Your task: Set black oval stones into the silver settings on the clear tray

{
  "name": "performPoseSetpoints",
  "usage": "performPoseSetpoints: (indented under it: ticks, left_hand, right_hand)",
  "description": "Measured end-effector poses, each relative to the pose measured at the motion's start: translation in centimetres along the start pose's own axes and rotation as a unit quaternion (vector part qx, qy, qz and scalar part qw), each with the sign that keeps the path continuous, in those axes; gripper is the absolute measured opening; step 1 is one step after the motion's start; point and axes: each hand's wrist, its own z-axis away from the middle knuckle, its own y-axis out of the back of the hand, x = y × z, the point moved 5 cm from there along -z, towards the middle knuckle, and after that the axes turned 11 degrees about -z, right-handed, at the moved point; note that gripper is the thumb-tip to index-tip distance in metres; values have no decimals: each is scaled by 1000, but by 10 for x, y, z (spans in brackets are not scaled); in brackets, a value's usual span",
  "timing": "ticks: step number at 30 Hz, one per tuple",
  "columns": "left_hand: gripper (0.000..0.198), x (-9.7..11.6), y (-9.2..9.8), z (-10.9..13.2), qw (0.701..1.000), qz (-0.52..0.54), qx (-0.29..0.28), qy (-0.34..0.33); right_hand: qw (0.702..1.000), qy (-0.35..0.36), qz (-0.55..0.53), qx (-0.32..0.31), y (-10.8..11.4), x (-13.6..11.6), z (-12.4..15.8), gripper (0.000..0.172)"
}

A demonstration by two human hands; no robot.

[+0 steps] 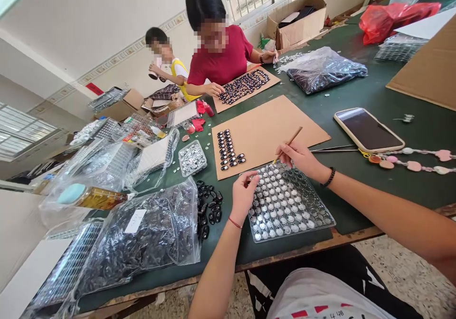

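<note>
Head view: my right hand [290, 154], one, reaching in from the right, fingers pinching a thin stick [296, 134]. Stick: at the far edge of the clear tray [316, 206], slanted, long axis running far right to near left, lower end near left. My left hand [244, 191], one, at the tray's far left corner, fingers curled; whether pinching anything, I cannot tell. Stick's middle: hidden by my fingers.

On the green table [420, 191]: near the front edge, a clear tray [323, 218]; just beyond, a cardboard sheet [274, 131]; rightward, a phone [370, 129]; leftward, a plastic bag [153, 238], loose black pieces [212, 217] and a small plastic tub [195, 172].
</note>
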Motion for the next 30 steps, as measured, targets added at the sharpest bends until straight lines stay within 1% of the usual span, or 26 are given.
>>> performPoseSetpoints:
  ticks: [1, 3, 6, 8, 11, 13, 15, 17, 19, 20, 22, 24, 25, 26, 27, 28, 29, 30]
  left_hand:
    - [31, 5, -3, 2, 998, -54, 8, -35]
    - [33, 11, -8, 5, 988, -128, 14, -81]
    - [26, 15, -12, 8, 978, -174, 14, -113]
    - [24, 16, -11, 10, 975, -182, 14, -125]
    - [22, 16, -8, 10, 973, -185, 14, -134]
    - [23, 13, -6, 10, 975, -183, 25, -124]
    - [26, 7, -3, 10, 978, -174, 45, -103]
    - [29, 2, 2, 7, 981, -159, 70, -88]
    - [30, -1, 15, 1, 981, -141, 103, -85]
    - [29, -1, 27, -5, 979, -133, 127, -87]
    - [27, 2, 60, -17, 970, -124, 190, -86]
    - [24, 7, 102, -30, 949, -131, 275, -83]
    - [23, 9, 121, -35, 940, -131, 308, -70]
    - [23, 10, 136, -40, 936, -119, 328, -52]
    - [28, 10, 146, -42, 934, -89, 345, -37]
    - [32, 10, 149, -42, 932, -61, 354, -34]
    - [34, 11, 145, -42, 937, -40, 345, -38]
    - [34, 13, 133, -40, 946, -29, 320, -47]
  right_hand:
    - [1000, -7, -14, -4, -4, 1, 2, 36]
    - [999, -22, -29, -15, -13, 5, 7, 37]
    - [998, -47, -38, -32, -23, 8, 14, 38]
    - [996, -63, -57, -26, -25, 8, 17, 38]
    - [987, -91, -127, 29, -19, 4, 19, 35]
    - [976, -100, -178, 70, -11, 0, 17, 31]
    - [967, -102, -214, 90, -5, -2, 16, 27]
    - [961, -112, -234, 94, -3, -2, 15, 25]
    - [958, -128, -239, 91, -2, 0, 16, 24]
    - [958, -134, -236, 89, -3, 1, 17, 24]
    - [961, -137, -226, 84, -3, 2, 18, 24]
    - [964, -133, -215, 77, -4, 0, 19, 24]
    - [965, -131, -213, 74, -4, -2, 20, 24]
    - [966, -132, -211, 70, -5, -3, 21, 24]
    - [967, -133, -208, 66, -6, -4, 22, 24]
    - [968, -134, -202, 60, -7, -5, 22, 24]
    - [971, -131, -190, 54, -8, -5, 23, 24]
    - [976, -125, -171, 47, -10, -5, 23, 24]
